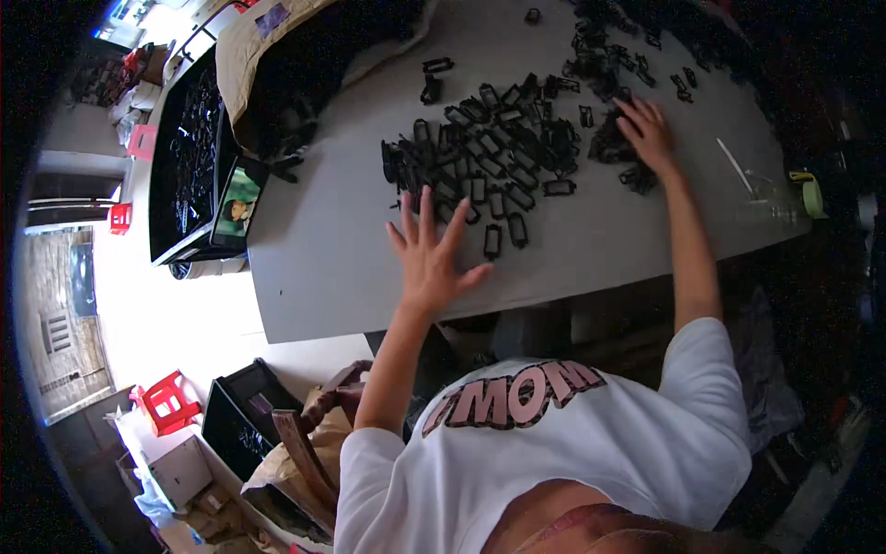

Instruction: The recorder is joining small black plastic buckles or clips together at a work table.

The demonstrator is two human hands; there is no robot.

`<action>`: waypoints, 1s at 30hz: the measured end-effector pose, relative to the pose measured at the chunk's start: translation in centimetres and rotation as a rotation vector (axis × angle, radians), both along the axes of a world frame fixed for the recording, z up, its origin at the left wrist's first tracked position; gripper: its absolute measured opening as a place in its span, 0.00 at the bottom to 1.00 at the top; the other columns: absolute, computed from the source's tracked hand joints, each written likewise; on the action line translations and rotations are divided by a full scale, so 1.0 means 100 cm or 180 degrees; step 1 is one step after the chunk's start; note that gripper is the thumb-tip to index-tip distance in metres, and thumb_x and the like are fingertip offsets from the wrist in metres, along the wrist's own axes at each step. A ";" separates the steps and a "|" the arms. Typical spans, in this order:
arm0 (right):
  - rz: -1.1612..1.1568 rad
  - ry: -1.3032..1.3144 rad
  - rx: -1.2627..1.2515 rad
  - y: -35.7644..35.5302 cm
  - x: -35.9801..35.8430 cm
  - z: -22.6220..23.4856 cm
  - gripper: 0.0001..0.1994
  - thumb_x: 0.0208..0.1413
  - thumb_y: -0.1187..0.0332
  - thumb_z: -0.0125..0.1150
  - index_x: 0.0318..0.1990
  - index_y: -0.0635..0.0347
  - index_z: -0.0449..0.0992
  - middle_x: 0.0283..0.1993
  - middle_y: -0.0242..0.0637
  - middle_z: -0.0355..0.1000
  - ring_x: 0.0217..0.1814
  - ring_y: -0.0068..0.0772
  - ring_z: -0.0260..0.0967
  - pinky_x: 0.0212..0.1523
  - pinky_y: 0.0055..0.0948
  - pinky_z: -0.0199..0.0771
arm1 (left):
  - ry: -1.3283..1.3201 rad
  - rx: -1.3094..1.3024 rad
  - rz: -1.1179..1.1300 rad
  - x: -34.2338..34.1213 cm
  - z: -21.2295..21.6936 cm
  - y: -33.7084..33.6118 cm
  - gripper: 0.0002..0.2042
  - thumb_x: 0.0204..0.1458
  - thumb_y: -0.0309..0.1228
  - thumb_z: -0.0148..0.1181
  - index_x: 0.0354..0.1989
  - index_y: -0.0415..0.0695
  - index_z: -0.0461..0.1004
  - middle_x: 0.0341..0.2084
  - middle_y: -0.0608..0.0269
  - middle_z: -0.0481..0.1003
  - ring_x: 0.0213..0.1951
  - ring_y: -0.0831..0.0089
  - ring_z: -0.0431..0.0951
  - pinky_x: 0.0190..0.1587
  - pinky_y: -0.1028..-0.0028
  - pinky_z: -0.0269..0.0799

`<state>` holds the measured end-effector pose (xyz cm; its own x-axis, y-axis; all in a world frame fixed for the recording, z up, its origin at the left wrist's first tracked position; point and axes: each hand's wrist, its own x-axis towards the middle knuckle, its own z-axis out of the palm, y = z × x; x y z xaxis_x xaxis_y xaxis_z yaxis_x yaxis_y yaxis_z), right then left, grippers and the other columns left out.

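A loose heap of small black rectangular plastic frames [489,143] lies on the grey tabletop [341,249]. My left hand [430,263] rests palm down at the heap's near left edge, its fingers spread and nothing held. Further right, my right hand [651,138] reaches over a smaller dark clump of black parts [609,143]; its fingers are stretched out, with the fingertips at the clump's edge. A few single frames lie apart from the heap, such as one black frame [558,187] on its right side.
More black parts [600,42] are strewn at the far right. A large sack [242,69] spills dark pieces at the far left, beside a propped phone [238,205] and a black crate [189,157]. A white stick [736,166] and green tape dispenser [810,196] lie right.
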<state>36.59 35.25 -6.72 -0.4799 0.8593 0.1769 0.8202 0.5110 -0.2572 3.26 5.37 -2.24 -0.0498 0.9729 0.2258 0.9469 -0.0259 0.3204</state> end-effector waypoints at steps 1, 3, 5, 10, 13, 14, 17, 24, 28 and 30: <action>-0.0075 0.0154 0.0073 -0.018 -0.011 0.001 0.24 0.58 0.43 0.43 0.59 0.36 0.66 0.65 0.40 0.57 0.70 0.50 0.45 0.66 0.48 0.44 | -0.0005 -0.0007 -0.0002 0.009 0.003 0.000 0.39 0.39 0.55 0.61 0.64 0.61 0.57 0.66 0.48 0.43 0.66 0.41 0.38 0.57 0.33 0.38; -0.0338 -0.0230 0.0127 -0.064 -0.053 0.018 0.23 0.59 0.42 0.42 0.59 0.33 0.66 0.65 0.37 0.57 0.70 0.49 0.44 0.64 0.49 0.47 | -0.0057 -0.0183 0.0002 0.019 0.005 0.005 0.46 0.32 0.59 0.64 0.65 0.64 0.52 0.66 0.45 0.41 0.66 0.39 0.35 0.54 0.28 0.36; -0.0193 0.0147 0.0410 -0.092 -0.078 0.010 0.23 0.59 0.42 0.41 0.59 0.33 0.65 0.64 0.37 0.58 0.69 0.50 0.45 0.62 0.53 0.48 | 0.0037 -0.0282 0.0096 0.024 0.007 0.013 0.46 0.34 0.59 0.64 0.65 0.64 0.51 0.66 0.45 0.42 0.66 0.39 0.37 0.55 0.30 0.37; -0.0741 -0.0042 0.0577 -0.140 -0.128 0.007 0.25 0.61 0.44 0.39 0.60 0.42 0.64 0.63 0.41 0.58 0.66 0.51 0.48 0.60 0.58 0.49 | -0.0010 0.0020 0.0475 0.036 -0.003 0.036 0.40 0.41 0.55 0.60 0.65 0.59 0.53 0.65 0.46 0.45 0.65 0.41 0.41 0.56 0.32 0.40; -0.0722 0.0373 0.0529 -0.152 -0.146 0.012 0.24 0.62 0.49 0.41 0.60 0.51 0.65 0.61 0.45 0.60 0.65 0.51 0.51 0.60 0.52 0.52 | -0.0078 0.0208 0.0611 0.035 -0.012 0.041 0.36 0.45 0.52 0.57 0.64 0.58 0.54 0.65 0.47 0.47 0.66 0.44 0.42 0.56 0.32 0.39; -0.0498 0.0795 0.0677 -0.151 -0.143 0.015 0.22 0.62 0.52 0.43 0.59 0.51 0.65 0.61 0.46 0.60 0.64 0.52 0.51 0.61 0.49 0.52 | -0.0071 0.0205 0.0559 0.036 -0.011 0.042 0.36 0.46 0.52 0.57 0.64 0.57 0.54 0.65 0.48 0.46 0.66 0.45 0.42 0.56 0.31 0.38; -0.0318 0.1429 0.0785 -0.171 -0.126 0.026 0.19 0.61 0.60 0.48 0.57 0.55 0.67 0.60 0.48 0.59 0.64 0.51 0.52 0.61 0.44 0.54 | -0.0074 0.0394 0.0480 0.013 -0.009 0.032 0.34 0.47 0.50 0.57 0.64 0.57 0.55 0.66 0.51 0.47 0.67 0.49 0.43 0.56 0.31 0.36; -0.0714 0.1063 0.0598 -0.221 -0.084 0.005 0.19 0.61 0.59 0.48 0.56 0.58 0.67 0.62 0.48 0.57 0.65 0.51 0.52 0.61 0.43 0.54 | 0.0078 0.1286 0.1445 -0.150 -0.019 0.052 0.28 0.51 0.39 0.54 0.61 0.47 0.58 0.62 0.47 0.53 0.64 0.49 0.49 0.60 0.40 0.41; -0.0796 0.0517 0.0338 -0.223 -0.095 0.008 0.19 0.61 0.58 0.47 0.55 0.59 0.67 0.62 0.47 0.58 0.64 0.51 0.54 0.61 0.44 0.54 | 0.0079 0.1574 0.1354 -0.227 -0.032 0.103 0.25 0.52 0.39 0.54 0.57 0.42 0.61 0.58 0.42 0.57 0.62 0.46 0.53 0.60 0.43 0.45; -0.0863 0.0322 0.0420 -0.223 -0.090 0.007 0.19 0.61 0.58 0.48 0.54 0.59 0.68 0.62 0.46 0.58 0.63 0.50 0.54 0.60 0.44 0.54 | -0.0113 0.1556 0.1545 -0.250 -0.037 0.132 0.23 0.54 0.42 0.50 0.53 0.40 0.65 0.55 0.38 0.61 0.60 0.43 0.55 0.60 0.45 0.47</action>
<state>27.54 12.96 -6.04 -0.2107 0.9200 0.3305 0.9047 0.3116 -0.2905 -21.71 18.52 -5.90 -0.4695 0.6254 0.6233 0.8770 0.2490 0.4109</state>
